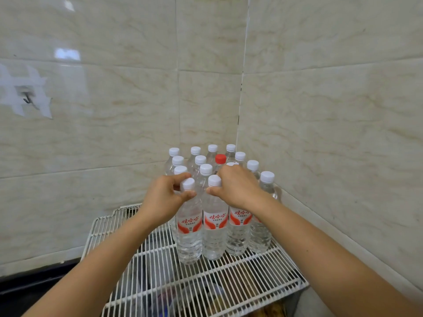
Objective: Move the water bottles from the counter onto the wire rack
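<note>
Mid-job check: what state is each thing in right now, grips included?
front-left bottle: upright, capped, on wire rack.
second front bottle: upright, capped, on rack.
red-capped bottle: upright, capped, mid-cluster.
other bottles: upright, visible caps on.
left grip: holds front-left bottle's neck.
right grip: holds second front bottle's neck.

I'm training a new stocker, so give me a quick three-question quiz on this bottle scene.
1. True or false: every cap is white.
2. Which hands grip bottles? A left only, B right only, C both.
3. Fill in: the bottles stand on a wire ____.
Key: 1 false, one cap is red. 2 C, left hand and right hand. 3 rack.
</note>
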`<action>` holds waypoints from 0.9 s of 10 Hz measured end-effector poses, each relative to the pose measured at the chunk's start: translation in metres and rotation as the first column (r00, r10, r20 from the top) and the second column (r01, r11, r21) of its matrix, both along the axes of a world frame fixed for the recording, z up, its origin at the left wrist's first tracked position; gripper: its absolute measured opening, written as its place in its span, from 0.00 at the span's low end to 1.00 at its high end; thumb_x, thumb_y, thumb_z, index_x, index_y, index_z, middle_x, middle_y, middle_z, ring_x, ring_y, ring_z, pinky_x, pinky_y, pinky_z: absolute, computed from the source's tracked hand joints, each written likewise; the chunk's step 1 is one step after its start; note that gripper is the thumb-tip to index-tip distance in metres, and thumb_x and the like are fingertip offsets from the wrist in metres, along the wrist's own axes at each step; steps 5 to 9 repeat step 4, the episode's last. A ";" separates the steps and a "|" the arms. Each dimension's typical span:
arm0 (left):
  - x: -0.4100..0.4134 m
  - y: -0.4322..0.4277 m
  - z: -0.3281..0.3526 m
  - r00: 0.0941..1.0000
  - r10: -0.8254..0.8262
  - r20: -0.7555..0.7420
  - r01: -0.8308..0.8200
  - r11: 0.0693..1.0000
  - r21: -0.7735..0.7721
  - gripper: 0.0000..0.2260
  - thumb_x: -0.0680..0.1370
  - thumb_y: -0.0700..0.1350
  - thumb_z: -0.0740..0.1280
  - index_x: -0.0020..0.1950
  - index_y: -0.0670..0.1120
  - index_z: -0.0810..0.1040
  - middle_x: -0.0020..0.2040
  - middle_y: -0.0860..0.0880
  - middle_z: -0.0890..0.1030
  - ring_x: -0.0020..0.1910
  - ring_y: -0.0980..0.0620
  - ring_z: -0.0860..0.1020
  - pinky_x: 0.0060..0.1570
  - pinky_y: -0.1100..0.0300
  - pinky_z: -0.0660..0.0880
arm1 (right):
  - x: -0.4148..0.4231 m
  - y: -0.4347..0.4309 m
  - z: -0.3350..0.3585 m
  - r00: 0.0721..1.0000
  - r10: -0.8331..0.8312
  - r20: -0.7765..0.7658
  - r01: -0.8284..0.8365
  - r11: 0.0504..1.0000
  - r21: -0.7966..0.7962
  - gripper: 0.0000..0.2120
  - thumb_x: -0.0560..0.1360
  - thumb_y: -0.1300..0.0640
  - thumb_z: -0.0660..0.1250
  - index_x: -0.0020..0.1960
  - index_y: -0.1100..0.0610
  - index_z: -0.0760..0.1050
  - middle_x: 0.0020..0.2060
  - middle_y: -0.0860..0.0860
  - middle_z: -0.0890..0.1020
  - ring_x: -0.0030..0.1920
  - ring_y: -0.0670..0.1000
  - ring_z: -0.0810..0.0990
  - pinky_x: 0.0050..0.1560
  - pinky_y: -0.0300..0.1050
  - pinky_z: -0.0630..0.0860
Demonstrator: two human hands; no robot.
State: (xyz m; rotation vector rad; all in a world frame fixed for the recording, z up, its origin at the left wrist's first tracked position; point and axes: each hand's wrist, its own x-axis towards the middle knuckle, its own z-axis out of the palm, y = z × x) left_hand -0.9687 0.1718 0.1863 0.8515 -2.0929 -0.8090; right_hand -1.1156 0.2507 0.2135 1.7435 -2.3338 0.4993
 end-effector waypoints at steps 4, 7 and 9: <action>-0.001 -0.002 -0.010 0.979 -0.092 -0.181 0.098 0.995 0.022 0.08 0.79 0.52 0.60 0.46 0.58 0.79 0.40 0.57 0.79 0.38 0.62 0.76 0.44 0.63 0.72 | 0.002 0.008 -0.013 0.994 0.047 0.096 -0.017 0.957 -0.288 0.19 0.75 0.41 0.66 0.53 0.56 0.79 0.52 0.50 0.76 0.53 0.51 0.74 0.46 0.46 0.71; -0.001 -0.002 -0.010 0.979 -0.092 -0.181 0.098 0.995 0.022 0.08 0.79 0.52 0.60 0.46 0.58 0.79 0.40 0.57 0.79 0.38 0.62 0.76 0.44 0.63 0.72 | 0.002 0.008 -0.013 0.994 0.047 0.096 -0.017 0.957 -0.288 0.19 0.75 0.41 0.66 0.53 0.56 0.79 0.52 0.50 0.76 0.53 0.51 0.74 0.46 0.46 0.71; -0.001 -0.002 -0.010 0.979 -0.092 -0.181 0.098 0.995 0.022 0.08 0.79 0.52 0.60 0.46 0.58 0.79 0.40 0.57 0.79 0.38 0.62 0.76 0.44 0.63 0.72 | 0.002 0.008 -0.013 0.994 0.047 0.096 -0.017 0.957 -0.288 0.19 0.75 0.41 0.66 0.53 0.56 0.79 0.52 0.50 0.76 0.53 0.51 0.74 0.46 0.46 0.71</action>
